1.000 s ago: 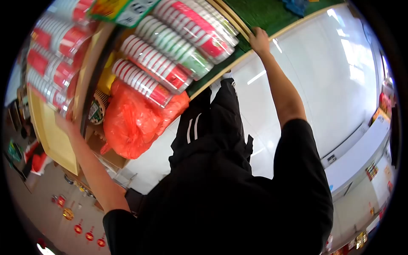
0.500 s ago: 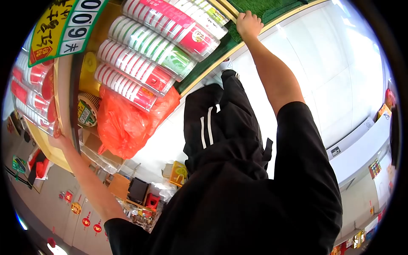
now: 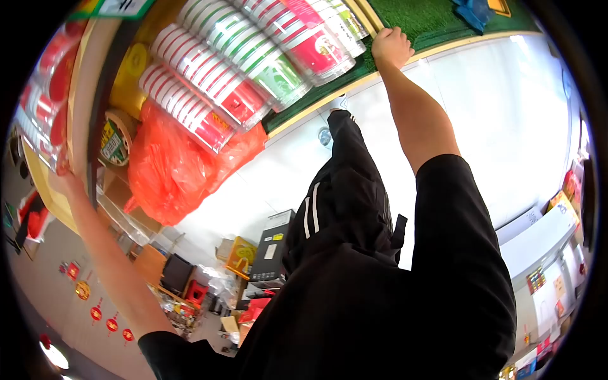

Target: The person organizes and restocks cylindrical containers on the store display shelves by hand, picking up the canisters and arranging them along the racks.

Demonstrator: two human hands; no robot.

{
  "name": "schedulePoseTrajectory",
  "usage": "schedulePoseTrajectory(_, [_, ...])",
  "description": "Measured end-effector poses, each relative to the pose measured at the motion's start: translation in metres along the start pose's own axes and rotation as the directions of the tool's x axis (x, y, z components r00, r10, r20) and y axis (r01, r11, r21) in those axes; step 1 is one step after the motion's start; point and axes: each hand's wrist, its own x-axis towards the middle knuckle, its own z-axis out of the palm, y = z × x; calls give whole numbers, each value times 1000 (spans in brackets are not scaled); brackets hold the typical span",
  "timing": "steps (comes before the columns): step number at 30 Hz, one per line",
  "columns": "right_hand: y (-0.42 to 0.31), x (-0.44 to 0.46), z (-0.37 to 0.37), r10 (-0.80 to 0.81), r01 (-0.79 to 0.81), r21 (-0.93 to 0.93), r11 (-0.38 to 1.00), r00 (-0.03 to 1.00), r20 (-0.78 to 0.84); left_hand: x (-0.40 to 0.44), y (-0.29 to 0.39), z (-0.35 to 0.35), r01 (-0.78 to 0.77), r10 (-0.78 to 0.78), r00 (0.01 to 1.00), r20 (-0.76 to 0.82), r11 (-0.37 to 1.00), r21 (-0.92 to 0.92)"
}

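Observation:
My left hand (image 3: pixel 63 182) reaches up at the far left, touching the end of a sleeved stack of red and white paper cups (image 3: pixel 43 142) on a wooden ledge. Its fingers are mostly hidden there, so their grip is unclear. With fingers curled, my right hand (image 3: pixel 392 48) grips the wooden shelf edge (image 3: pixel 361 78) beside the green turf lining. Between my hands lie several clear-sleeved cup stacks, including a green and white stack (image 3: pixel 282 79) and a red and white stack (image 3: pixel 237 95). Below them bulges a red plastic bag (image 3: pixel 180 168).
A round tub (image 3: pixel 115 139) sits left of the bag. On the turf (image 3: pixel 418 22) lies a blue item (image 3: pixel 474 14). A black box (image 3: pixel 271 250), a yellow carton (image 3: pixel 241 254) and clutter stand on the floor. A white counter (image 3: pixel 538 244) is at right.
The view has shifted, bringing more turf, the blue item and the black box into sight. My legs have moved in a step. Both hands keep to the shelf edge and the cup stack.

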Motion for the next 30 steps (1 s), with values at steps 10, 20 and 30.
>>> schedulePoseTrajectory(10, [-17,-10,-30,-81,96,-93,991,985,153,-22,-16,-6,-214,183,974,134,938,273])
schedulePoseTrajectory(20, [5,0,17,-7,5,29,1000,999,41,-62,-26,1,-174,151,984,90,914,368])
schedulePoseTrajectory(30, [8,6,25,-19,21,-38,999,998,55,-95,-37,-3,-120,108,993,53,908,401])
